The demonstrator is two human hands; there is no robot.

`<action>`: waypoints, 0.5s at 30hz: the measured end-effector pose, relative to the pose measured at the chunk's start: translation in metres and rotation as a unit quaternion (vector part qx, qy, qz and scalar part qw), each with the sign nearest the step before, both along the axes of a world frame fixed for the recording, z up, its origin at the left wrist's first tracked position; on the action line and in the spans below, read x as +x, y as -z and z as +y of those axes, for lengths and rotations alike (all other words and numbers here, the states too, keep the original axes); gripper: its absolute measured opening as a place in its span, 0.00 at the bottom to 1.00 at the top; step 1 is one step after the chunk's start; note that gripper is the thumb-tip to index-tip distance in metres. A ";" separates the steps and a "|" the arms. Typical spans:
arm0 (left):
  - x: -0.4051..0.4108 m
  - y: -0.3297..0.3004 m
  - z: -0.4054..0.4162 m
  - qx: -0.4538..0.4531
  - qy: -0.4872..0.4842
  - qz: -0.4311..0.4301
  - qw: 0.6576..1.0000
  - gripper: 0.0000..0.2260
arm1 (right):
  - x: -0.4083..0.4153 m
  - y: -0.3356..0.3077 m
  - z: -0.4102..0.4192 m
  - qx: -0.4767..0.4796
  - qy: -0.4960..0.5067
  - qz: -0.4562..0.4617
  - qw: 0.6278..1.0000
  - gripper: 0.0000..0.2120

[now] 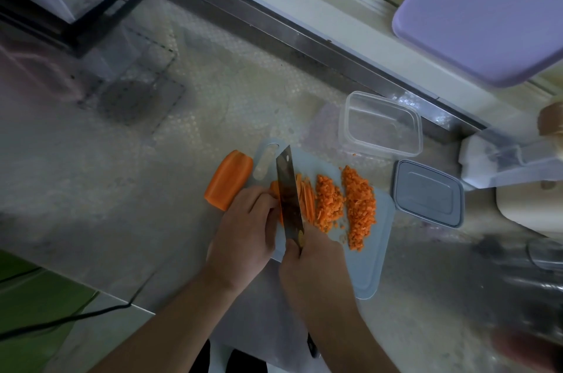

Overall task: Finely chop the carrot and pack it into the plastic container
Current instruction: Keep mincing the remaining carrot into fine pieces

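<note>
- Cleaver (289, 199) is standing edge-down on the pale blue cutting board (370, 266), right hand (310, 263) wrapped tight round the handle end, choked up close to the blade, I'd guess for control on fine cuts.
- Left hand (243, 226) has its fingers curled over the carrot piece (275, 188) being cut, knuckles right against the flat of the blade, so they guide it and fingertips stay tucked away.
- Thin carrot strips (307, 199) lie just right of the blade, then two heaps of finely chopped carrot (359, 205) further right, out of the cutting zone.
- Big uncut carrot chunk (227, 179) waits off the board's left edge on the desk (152, 190), so I'd say roughly halfway through the chopping.
- Clear plastic container (380, 126) sits open just past the board's far corner with nothing in it, its grey lid (428, 193) lying beside the board, both close by for scraping the bits in. Packing not started yet.
</note>
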State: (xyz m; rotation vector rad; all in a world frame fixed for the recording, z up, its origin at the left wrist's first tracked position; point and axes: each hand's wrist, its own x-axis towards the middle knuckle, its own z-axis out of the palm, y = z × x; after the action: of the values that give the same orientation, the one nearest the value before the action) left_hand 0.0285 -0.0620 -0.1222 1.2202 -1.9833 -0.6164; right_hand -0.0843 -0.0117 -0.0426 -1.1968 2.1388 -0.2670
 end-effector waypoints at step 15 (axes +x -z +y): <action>0.001 0.002 0.000 0.024 0.000 0.005 1.000 0.05 | 0.011 -0.001 -0.013 -0.055 0.048 0.007 0.997 0.05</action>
State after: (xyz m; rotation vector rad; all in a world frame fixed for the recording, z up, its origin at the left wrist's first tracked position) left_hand 0.0293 -0.0623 -0.1244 1.2430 -1.9717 -0.6725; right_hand -0.0735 -0.0244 -0.0412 -1.1624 2.2220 -0.4237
